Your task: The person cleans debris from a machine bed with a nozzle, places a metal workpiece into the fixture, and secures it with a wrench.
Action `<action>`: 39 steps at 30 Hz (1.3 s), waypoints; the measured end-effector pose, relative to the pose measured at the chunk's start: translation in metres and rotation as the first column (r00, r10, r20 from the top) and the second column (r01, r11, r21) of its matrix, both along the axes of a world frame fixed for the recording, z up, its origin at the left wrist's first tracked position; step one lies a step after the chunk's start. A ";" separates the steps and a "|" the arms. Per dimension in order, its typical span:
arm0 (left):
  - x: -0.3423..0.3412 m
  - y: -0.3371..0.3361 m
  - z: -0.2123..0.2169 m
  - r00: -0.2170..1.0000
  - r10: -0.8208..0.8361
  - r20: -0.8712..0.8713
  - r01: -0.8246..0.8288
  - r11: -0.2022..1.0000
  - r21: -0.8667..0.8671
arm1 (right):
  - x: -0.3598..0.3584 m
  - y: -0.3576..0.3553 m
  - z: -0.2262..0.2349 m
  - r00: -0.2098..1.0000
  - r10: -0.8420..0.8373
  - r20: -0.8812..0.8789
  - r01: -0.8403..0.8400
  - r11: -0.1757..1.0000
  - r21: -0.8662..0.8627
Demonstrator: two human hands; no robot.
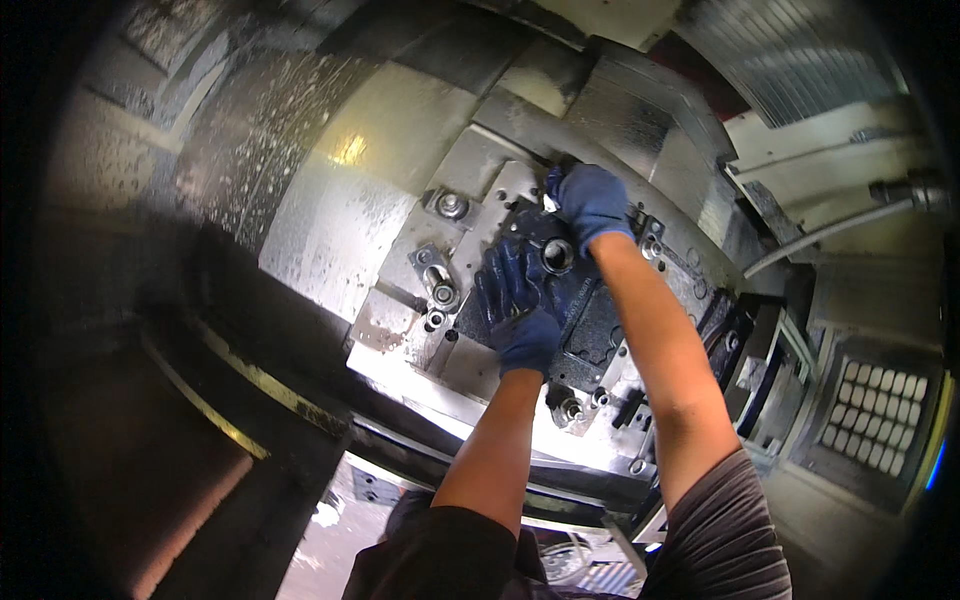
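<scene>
My left hand [518,305], in a blue glove with a dark coated palm, lies with its fingers stretched out on a dark metal part [572,302]. Just right of those fingers, a round bored opening [557,256] stands up from the part. At the far end of the part is my right hand [592,205], gloved in the same blue. Its fingers curl downward and are partly hidden. A small white bit [549,204] shows beside them; whether it is held is unclear. Under the part is a metal fixture plate [480,240].
Bolted clamps [440,287] and another round bolt [452,205] stand left of the part, with a further bolt [571,408] on its near side. Wet metal panels [340,215] slope at the left. A hose [830,235] and a slotted grille [875,418] are at the right.
</scene>
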State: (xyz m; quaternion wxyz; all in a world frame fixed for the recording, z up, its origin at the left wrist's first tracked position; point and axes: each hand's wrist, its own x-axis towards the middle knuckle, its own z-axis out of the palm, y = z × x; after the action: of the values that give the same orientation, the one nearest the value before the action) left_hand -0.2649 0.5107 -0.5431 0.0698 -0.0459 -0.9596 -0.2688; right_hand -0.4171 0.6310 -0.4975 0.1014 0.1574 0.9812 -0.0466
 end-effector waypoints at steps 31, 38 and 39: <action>-0.124 -0.163 0.047 0.498 -0.732 0.465 0.867 0.416 -0.273 | 0.273 -0.060 -0.042 0.969 -0.178 -0.171 0.165 0.983 -0.085; -0.119 -0.172 0.033 0.504 -0.767 0.397 0.857 0.500 -0.122 | 0.273 -0.061 -0.044 0.972 -0.187 -0.143 0.173 0.979 -0.105; -0.119 -0.173 0.032 0.503 -0.772 0.389 0.853 0.515 -0.080 | 0.273 -0.062 -0.044 0.972 -0.188 -0.141 0.176 0.980 -0.095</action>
State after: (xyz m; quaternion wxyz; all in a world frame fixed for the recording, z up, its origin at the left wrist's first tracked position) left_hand -0.3843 0.3375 -0.5110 -0.2215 -0.4623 -0.8465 -0.1436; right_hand -0.1445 0.5694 -0.5412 0.0293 0.2384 0.9647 -0.1077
